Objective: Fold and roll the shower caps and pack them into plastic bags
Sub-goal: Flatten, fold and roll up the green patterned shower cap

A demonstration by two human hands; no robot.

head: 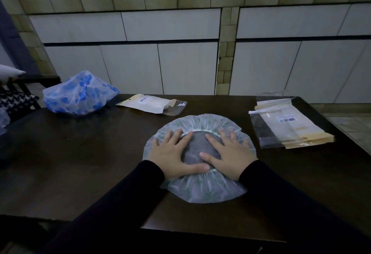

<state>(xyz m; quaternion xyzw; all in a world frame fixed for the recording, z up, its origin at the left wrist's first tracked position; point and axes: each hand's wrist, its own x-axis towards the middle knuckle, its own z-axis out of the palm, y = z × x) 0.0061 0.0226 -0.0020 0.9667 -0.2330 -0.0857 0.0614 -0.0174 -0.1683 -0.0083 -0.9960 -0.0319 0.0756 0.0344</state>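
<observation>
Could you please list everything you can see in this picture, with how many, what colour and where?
green-patterned shower cap: one, clear with pale green print, spread flat on the table's near middle, opening facing up.
blue-spotted shower cap: one, clear with blue spots, puffed up at the table's far left corner.
filled bag: one, clear and cream with a barcode label, lying at the far middle.
stack of bags: several, exact count unclear, clear and cream, lying flat at the right side.
table: one, dark brown.
cabinet doors: several, white, behind the table.
left hand: one, fingers spread, pressing on the cap's left part.
right hand: one, fingers spread, pressing on the cap's right part.
</observation>
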